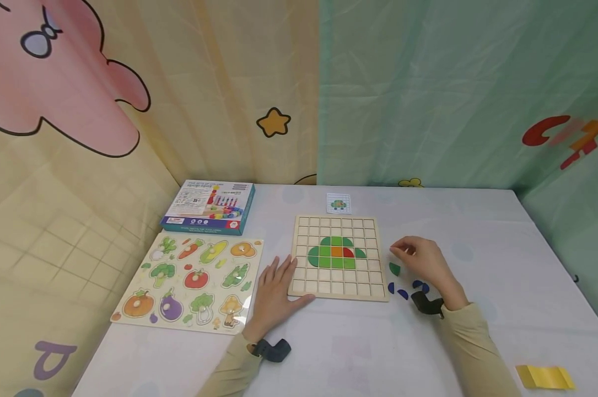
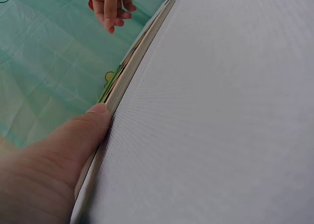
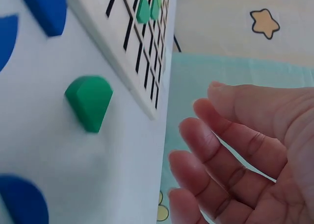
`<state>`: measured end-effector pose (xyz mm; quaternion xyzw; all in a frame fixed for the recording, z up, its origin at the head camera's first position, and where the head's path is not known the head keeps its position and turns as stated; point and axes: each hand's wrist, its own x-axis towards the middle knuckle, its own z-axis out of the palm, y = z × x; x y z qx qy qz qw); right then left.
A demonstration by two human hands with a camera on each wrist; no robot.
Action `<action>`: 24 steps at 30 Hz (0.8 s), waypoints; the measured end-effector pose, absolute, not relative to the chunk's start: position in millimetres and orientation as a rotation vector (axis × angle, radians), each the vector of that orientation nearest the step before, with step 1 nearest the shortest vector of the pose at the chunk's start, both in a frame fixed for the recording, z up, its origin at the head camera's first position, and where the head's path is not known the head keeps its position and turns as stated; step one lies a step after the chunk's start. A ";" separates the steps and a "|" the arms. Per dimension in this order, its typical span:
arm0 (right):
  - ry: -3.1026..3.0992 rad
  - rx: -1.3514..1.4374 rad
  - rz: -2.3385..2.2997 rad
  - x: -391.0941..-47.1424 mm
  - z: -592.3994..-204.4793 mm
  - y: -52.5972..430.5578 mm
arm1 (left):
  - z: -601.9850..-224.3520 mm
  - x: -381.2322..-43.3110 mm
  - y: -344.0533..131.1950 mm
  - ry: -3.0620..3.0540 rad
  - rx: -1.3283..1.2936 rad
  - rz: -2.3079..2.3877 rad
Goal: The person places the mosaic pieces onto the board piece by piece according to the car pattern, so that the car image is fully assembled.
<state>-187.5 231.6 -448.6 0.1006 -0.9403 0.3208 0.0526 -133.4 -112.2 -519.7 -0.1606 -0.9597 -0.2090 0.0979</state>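
A wooden grid board (image 1: 338, 282) holds green pieces, with an orange one (image 1: 337, 251) and a red one (image 1: 348, 252) among them. My left hand (image 1: 276, 295) rests at the board's front-left corner, fingers spread along its side. In the left wrist view the left thumb (image 2: 73, 145) touches the board's edge. Right of the board, my right hand (image 1: 423, 262) hovers above the table, fingers loosely bent and holding nothing. Below its fingertips lies a loose green piece (image 3: 91, 104) with one curved side. Several blue pieces (image 1: 402, 294) lie nearer me, some partly hidden by the right wrist.
A small pattern card (image 1: 338, 203) lies behind the board. To the left are a vegetable puzzle board (image 1: 214, 309) and, behind it, a flat box (image 1: 206, 207). A yellow strip (image 1: 545, 377) lies at the front right. Curtains (image 1: 418, 110) hang behind the table.
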 end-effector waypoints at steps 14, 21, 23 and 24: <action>-3.124 0.213 0.995 -182.1 -457.9 245.9 | -521.5 -134.3 -112.8 -2.862 -0.464 -0.612; -3.160 0.172 0.972 -180.9 -464.0 244.9 | -522.5 -134.4 -112.9 -2.868 -0.460 -0.597; -3.165 0.164 0.969 -181.0 -464.8 244.4 | -522.7 -134.3 -112.9 -2.870 -0.461 -0.595; -3.166 0.159 0.968 -181.1 -464.9 244.0 | -522.8 -134.4 -112.9 -2.869 -0.461 -0.593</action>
